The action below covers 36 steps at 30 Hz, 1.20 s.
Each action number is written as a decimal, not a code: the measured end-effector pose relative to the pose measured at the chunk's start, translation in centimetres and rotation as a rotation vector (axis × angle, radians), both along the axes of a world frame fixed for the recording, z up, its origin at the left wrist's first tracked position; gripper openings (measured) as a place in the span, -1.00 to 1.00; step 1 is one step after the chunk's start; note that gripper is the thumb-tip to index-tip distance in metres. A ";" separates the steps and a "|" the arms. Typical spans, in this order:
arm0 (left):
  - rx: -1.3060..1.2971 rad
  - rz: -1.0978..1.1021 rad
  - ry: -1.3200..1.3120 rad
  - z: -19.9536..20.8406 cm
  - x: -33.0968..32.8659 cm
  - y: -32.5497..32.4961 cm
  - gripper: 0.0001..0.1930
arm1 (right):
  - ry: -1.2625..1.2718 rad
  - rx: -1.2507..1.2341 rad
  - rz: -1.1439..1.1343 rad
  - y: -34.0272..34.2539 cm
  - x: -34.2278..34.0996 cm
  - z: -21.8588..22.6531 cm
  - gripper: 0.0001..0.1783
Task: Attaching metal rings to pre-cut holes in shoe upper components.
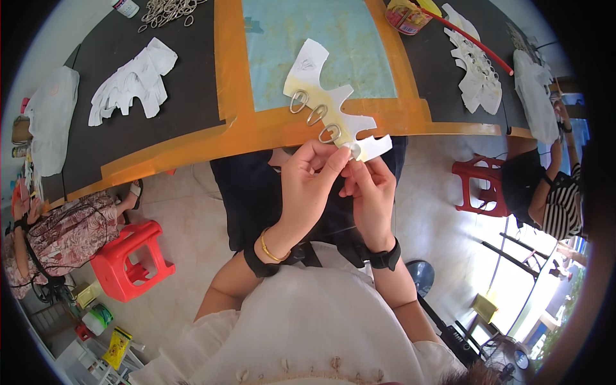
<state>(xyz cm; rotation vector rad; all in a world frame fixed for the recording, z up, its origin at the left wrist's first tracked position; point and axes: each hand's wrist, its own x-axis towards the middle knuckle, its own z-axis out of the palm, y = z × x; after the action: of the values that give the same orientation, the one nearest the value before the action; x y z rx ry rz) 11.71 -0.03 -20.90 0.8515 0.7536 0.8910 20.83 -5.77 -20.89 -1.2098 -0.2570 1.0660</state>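
A white notched fabric piece [321, 86] with a yellowed edge lies over the near rim of the work table [192, 144]. Three metal oval rings [316, 115] sit threaded on its tabs. My left hand [309, 186] pinches the near tab of the piece with thumb and forefinger. Close beside it, my right hand [371, 192] holds the same near end, fingers curled on the tab at the table's edge. Both wrists wear black bands; the left also has a gold bangle.
A stack of white cut pieces [131, 83] lies at the left, another stack [478, 70] at the right. Loose metal rings [168, 11] sit at the far edge. Red stools [131, 260] [478, 186] stand on the floor; seated persons are at the left [54, 237] and right [545, 186].
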 end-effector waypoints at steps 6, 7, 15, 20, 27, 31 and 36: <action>-0.082 -0.052 -0.040 1.1 0.1 0.0 -0.85 | -0.247 0.019 0.004 -0.7 0.3 0.0 -0.85; -0.081 -0.054 -0.041 1.1 0.1 -0.1 -0.85 | -0.305 0.026 0.004 -0.7 0.2 0.2 -0.85; -0.107 -0.153 -0.085 1.0 -0.8 -0.1 -0.72 | -0.454 -0.061 0.056 -0.8 1.0 0.8 -0.89; -0.035 -0.173 -0.106 1.1 -0.1 0.0 -0.54 | -0.448 -0.050 0.059 -1.1 1.8 -0.6 -0.86; 0.072 -0.491 -0.089 0.5 -0.9 0.3 -0.24 | -0.251 -0.014 -0.066 -0.8 2.0 0.0 -0.83; -0.017 -0.570 -0.082 0.7 -1.0 0.5 -0.23 | -0.228 0.005 -0.030 -1.6 2.7 -0.7 -0.83; -0.115 -0.308 -0.053 0.5 -0.1 0.2 -0.69 | -0.328 -0.039 0.001 -1.5 1.8 -0.2 -0.82</action>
<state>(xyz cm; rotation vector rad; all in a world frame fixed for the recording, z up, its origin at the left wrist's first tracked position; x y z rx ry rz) 11.63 0.20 -20.37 0.8121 0.6011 0.5880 22.64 -7.27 -21.10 -1.4181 -0.4914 0.8734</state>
